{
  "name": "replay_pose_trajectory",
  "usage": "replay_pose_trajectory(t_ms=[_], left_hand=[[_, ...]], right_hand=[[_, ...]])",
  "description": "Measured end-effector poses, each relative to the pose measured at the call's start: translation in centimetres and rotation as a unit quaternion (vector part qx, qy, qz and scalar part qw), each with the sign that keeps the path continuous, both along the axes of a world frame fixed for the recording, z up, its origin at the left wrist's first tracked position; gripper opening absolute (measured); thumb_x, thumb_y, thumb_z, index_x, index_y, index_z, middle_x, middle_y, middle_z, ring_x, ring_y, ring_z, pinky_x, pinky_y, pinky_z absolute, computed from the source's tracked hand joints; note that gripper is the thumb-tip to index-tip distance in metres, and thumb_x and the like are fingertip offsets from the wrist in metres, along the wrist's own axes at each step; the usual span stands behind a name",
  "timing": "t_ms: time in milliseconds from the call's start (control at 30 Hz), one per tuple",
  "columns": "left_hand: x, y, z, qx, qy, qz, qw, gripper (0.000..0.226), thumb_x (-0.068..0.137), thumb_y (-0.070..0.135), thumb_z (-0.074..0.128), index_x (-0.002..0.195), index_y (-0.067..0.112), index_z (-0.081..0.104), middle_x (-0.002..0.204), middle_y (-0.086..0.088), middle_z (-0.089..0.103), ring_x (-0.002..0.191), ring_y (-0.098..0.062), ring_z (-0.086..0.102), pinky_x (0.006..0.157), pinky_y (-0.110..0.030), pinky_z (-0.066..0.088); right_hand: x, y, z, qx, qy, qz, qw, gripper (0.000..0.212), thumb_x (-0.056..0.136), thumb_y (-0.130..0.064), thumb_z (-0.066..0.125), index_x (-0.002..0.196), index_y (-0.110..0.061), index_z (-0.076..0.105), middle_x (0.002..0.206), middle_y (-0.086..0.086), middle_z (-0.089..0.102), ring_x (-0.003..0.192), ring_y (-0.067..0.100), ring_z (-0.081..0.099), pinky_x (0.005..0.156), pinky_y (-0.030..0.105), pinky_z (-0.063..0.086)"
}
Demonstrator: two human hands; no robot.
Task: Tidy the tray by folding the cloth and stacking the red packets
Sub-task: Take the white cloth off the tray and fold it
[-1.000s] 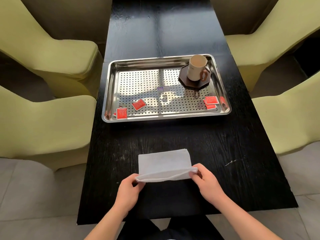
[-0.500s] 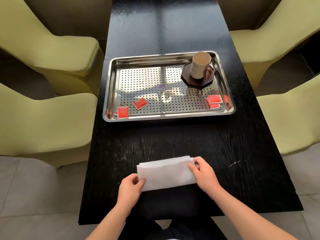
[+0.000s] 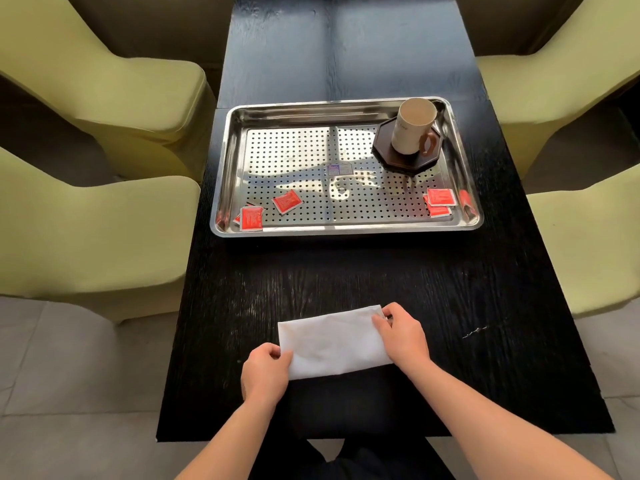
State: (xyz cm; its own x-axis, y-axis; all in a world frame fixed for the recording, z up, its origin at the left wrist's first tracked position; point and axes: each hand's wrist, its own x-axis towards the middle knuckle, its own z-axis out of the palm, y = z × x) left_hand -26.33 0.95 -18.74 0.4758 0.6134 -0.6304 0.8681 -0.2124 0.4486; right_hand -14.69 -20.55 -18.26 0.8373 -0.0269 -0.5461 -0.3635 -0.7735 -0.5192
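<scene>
Here the left hand (image 3: 266, 370) pinches the near-left corner of the white folded cloth (image 3: 332, 342), thumb on top, while the right hand (image 3: 403, 336) closes its fingers over the cloth's right end. The cloth lies as a flat rectangle on the black wood-grain bench (image 3: 346, 271), near its front edge and well apart from the shiny perforated steel tray (image 3: 221, 188) farther back.

The step in hand looks like the next fold. To do it well, the edges should be lined up first, the layers kept pinched together at both ends, and the crease pressed flat against the bench before letting go, since the soft fabric can slip askew.

In the tray, red square packets are not yet stacked: two lie near the front-left corner (image 3: 251, 218) (image 3: 286, 201), and an overlapping pair sits at the front right (image 3: 439, 201). A cream ceramic mug (image 3: 412, 128) stands on a dark octagonal coaster (image 3: 398, 157) in the far-right corner. A small label (image 3: 340, 169) at the tray's middle and the packets' print are too small to read.
</scene>
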Motion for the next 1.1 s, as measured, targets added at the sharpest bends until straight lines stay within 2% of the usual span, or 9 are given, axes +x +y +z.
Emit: replay_pose_trajectory(t_ms=[167,267,367,467,567,667,733,900,1100], left_hand=[[-0.1,-0.4,0.0,0.031,-0.006,0.007,0.999,0.013,0.087,0.034,0.063,0.082,0.023,0.059,0.079,0.005,0.065,0.073,-0.014,0.059,0.066,-0.035,0.050],[-0.5,-0.8,0.4,0.066,-0.033,-0.014,0.997,0.029,0.088,0.030,0.066,0.113,0.022,0.056,0.098,0.004,0.060,0.083,-0.014,0.057,0.067,-0.034,0.046],[-1.1,-1.3,1.1,0.172,-0.095,-0.165,0.966,0.046,0.086,0.023,0.068,0.129,0.020,0.052,0.121,-0.003,0.052,0.105,-0.020,0.053,0.078,-0.034,0.050],[-1.1,-2.0,1.1,0.243,-0.149,-0.369,0.885,0.061,0.088,0.029,0.067,0.145,0.019,0.046,0.152,-0.015,0.039,0.141,-0.033,0.037,0.107,-0.046,0.043],[-0.7,-2.3,0.0,0.240,-0.081,-0.483,0.838,0.072,0.099,0.055,0.029,0.159,0.023,0.007,0.166,-0.011,-0.005,0.152,-0.031,-0.009,0.124,-0.050,0.007],[-1.1,-2.2,-1.6,0.239,-0.028,-0.519,0.820,0.080,0.092,0.067,0.010,0.157,0.023,-0.006,0.164,-0.011,-0.019,0.149,-0.030,-0.021,0.122,-0.052,-0.007],[-1.3,-1.8,-2.4,0.238,-0.009,-0.528,0.815,0.084,0.090,0.072,0.012,0.156,0.024,-0.009,0.163,-0.010,-0.021,0.149,-0.029,-0.022,0.119,-0.056,-0.009],[-1.4,-0.8,-3.2,0.256,0.002,-0.542,0.800,0.088,0.086,0.080,0.001,0.152,0.027,-0.022,0.160,-0.005,-0.031,0.148,-0.026,-0.028,0.120,-0.056,-0.009],[-1.6,-1.6,-2.3,0.261,-0.041,-0.517,0.814,0.085,0.092,0.072,0.024,0.158,0.020,0.012,0.166,-0.012,-0.001,0.153,-0.030,-0.004,0.120,-0.056,0.006]], right_hand=[[-0.2,-0.8,0.0,0.073,-0.019,-0.056,0.996,0.015,0.091,-0.036,0.063,0.104,-0.027,0.060,0.079,-0.006,0.065,0.077,0.008,0.062,0.063,0.024,0.046],[-0.7,-1.3,0.5,0.103,-0.013,-0.062,0.993,0.030,0.088,-0.026,0.069,0.115,-0.029,0.058,0.091,-0.008,0.066,0.084,0.007,0.063,0.069,0.022,0.048],[-1.9,-1.4,1.2,0.029,-0.120,0.007,0.992,0.029,0.088,-0.015,0.067,0.115,-0.022,0.062,0.106,-0.010,0.062,0.096,0.011,0.060,0.076,0.026,0.050],[-4.0,-0.7,1.3,-0.050,-0.276,0.186,0.942,0.037,0.084,-0.006,0.067,0.119,-0.017,0.065,0.124,-0.004,0.063,0.117,0.021,0.057,0.088,0.038,0.054],[-5.8,1.3,0.7,-0.066,-0.282,0.376,0.880,0.052,0.091,-0.020,0.062,0.142,-0.019,0.049,0.156,-0.001,0.041,0.146,0.026,0.034,0.115,0.047,0.034],[-6.5,2.4,-0.8,-0.097,-0.176,0.468,0.861,0.061,0.103,-0.047,0.029,0.157,-0.022,0.017,0.167,-0.005,0.004,0.154,0.024,-0.006,0.123,0.052,0.004],[-6.5,1.6,-1.6,-0.127,-0.126,0.484,0.857,0.077,0.098,-0.066,0.016,0.159,-0.021,0.008,0.166,-0.005,-0.009,0.151,0.021,-0.019,0.123,0.051,-0.005],[-6.3,-3.4,-1.5,-0.200,-0.146,0.512,0.822,0.093,0.092,-0.077,0.019,0.158,-0.012,0.014,0.167,0.003,0.000,0.153,0.024,-0.008,0.119,0.050,0.002],[-6.2,-2.1,-0.6,-0.192,-0.157,0.472,0.846,0.095,0.092,-0.078,0.018,0.157,-0.009,0.013,0.167,0.007,0.001,0.154,0.028,-0.004,0.119,0.053,0.004]])
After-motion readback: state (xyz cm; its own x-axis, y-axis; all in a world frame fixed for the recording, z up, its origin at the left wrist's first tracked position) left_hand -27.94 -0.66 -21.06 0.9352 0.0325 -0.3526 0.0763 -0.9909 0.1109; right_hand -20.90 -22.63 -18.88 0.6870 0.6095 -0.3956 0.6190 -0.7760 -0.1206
